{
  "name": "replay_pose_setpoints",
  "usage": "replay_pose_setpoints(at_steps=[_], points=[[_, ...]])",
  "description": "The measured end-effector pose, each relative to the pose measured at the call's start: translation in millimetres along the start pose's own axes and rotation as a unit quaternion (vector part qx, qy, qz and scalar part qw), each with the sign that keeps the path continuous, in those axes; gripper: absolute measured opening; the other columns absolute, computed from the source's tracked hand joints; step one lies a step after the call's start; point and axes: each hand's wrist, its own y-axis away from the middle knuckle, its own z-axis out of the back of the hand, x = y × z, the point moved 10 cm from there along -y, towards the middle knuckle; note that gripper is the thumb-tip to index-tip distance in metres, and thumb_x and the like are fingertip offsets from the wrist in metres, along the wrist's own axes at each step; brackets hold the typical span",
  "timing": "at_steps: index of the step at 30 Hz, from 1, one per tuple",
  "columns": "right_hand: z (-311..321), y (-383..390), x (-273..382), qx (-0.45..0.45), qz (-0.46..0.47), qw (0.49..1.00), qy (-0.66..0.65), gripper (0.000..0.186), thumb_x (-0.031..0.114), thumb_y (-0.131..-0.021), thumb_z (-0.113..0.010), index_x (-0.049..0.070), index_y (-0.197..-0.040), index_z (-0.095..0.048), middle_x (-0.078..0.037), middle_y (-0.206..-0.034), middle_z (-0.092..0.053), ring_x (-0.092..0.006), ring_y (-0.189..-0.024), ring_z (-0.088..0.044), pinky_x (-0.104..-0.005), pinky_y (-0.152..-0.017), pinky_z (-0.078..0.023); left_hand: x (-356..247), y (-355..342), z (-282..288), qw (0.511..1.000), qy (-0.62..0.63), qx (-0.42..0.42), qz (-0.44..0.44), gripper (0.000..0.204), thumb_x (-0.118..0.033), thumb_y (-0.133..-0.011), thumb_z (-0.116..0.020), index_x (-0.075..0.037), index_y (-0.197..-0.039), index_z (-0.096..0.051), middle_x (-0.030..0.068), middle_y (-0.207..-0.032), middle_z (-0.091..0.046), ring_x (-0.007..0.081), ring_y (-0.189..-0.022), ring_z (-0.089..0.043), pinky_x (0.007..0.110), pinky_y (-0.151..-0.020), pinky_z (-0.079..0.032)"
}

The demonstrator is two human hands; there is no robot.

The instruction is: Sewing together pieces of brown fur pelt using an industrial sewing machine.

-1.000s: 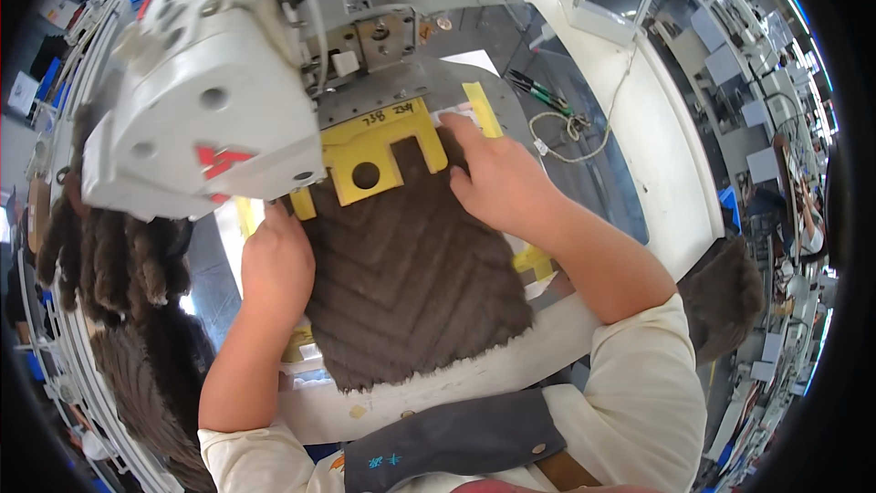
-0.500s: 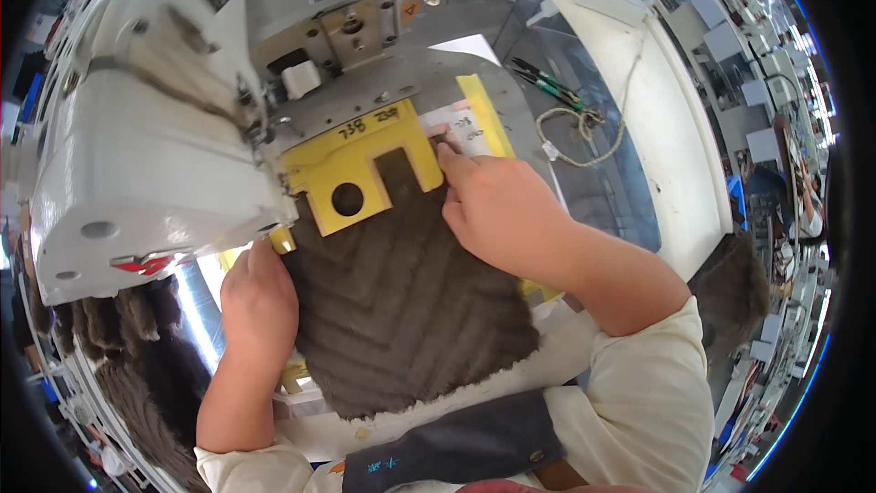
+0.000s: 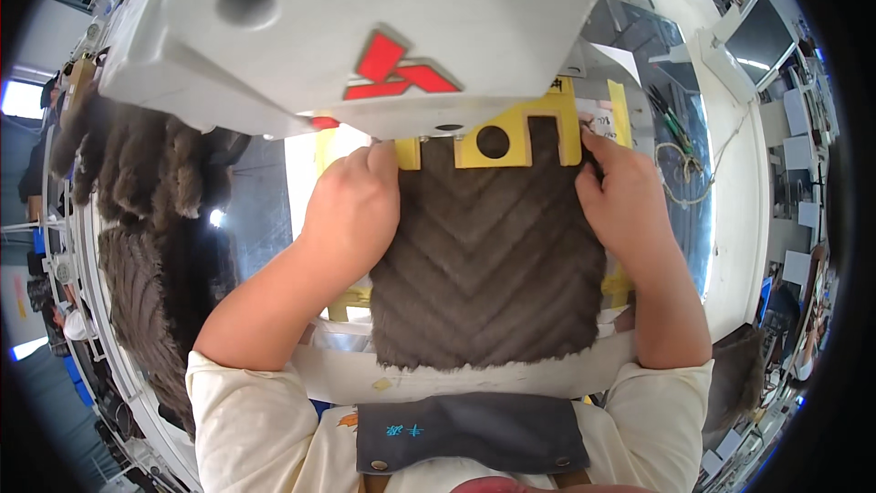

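Squaring fur under template, probably, with left hand, right hand at edges; can't tell if gripping. Next, gotta keep flat.

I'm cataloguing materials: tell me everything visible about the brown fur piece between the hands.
The dark brown fur piece looks soft, with V-shaped ridges pointing toward the person and a ragged lower edge. It lies roughly flat, its lower end over the pale table edge. A yellow template covers part of its top; fur shows through a slot. The left hand and right hand are at its upper sides; exact fingertip contact is unclear.
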Motion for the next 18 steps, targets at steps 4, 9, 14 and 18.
replay_pose_setpoints(at_steps=[4, 9, 14, 18], points=[[0.6, 3.8, 1.7, -0.008, 0.008, 1.0, 0.008, 0.031, 0.006, -0.089, -0.061, -0.003, -0.117, -0.07, -0.028, -0.089, -0.07, -0.048, -0.085, -0.067, -0.0547, -0.081, -0.054, -0.4, 1.5, 1.3, 1.0, 0.001, -0.004, -0.003, 0.01, 0.001, -0.093, -0.061, 0.004, -0.103, -0.058, 0.0224, -0.081, -0.063, 0.0443, -0.075, -0.064, 0.051, -0.068, -0.054], [1.2, 4.8, 2.8, -0.006, 0.032, 0.999, 0.019, 0.032, 0.006, -0.089, -0.061, -0.003, -0.119, -0.07, -0.028, -0.089, -0.07, -0.0478, -0.085, -0.068, -0.055, -0.081, -0.054, -1.3, 1.4, 1.2, 1.0, -0.01, -0.019, -0.019, 0.016, -0.001, -0.094, -0.06, 0.006, -0.109, -0.06, 0.0215, -0.081, -0.064, 0.0424, -0.075, -0.065, 0.049, -0.068, -0.055], [2.6, 4.0, 4.0, -0.003, 0.037, 0.999, 0.023, 0.034, 0.008, -0.09, -0.059, -0.003, -0.12, -0.07, -0.028, -0.089, -0.07, -0.0471, -0.086, -0.068, -0.055, -0.082, -0.054, -1.3, -2.4, -4.3, 0.999, -0.043, 0.002, -0.02, 0.019, -0.002, -0.096, -0.057, 0.008, -0.112, -0.06, 0.0224, -0.082, -0.066, 0.0419, -0.076, -0.067, 0.049, -0.069, -0.056], [3.0, 3.3, 6.5, 0.001, 0.047, 0.999, 0.011, 0.034, 0.009, -0.091, -0.059, -0.003, -0.121, -0.07, -0.028, -0.089, -0.07, -0.0465, -0.087, -0.068, -0.0547, -0.083, -0.054, -2.2, -3.4, -2.3, 0.999, -0.045, 0.005, -0.016, 0.019, -0.002, -0.097, -0.056, 0.009, -0.112, -0.06, 0.0243, -0.084, -0.067, 0.0429, -0.077, -0.068, 0.049, -0.07, -0.057]])
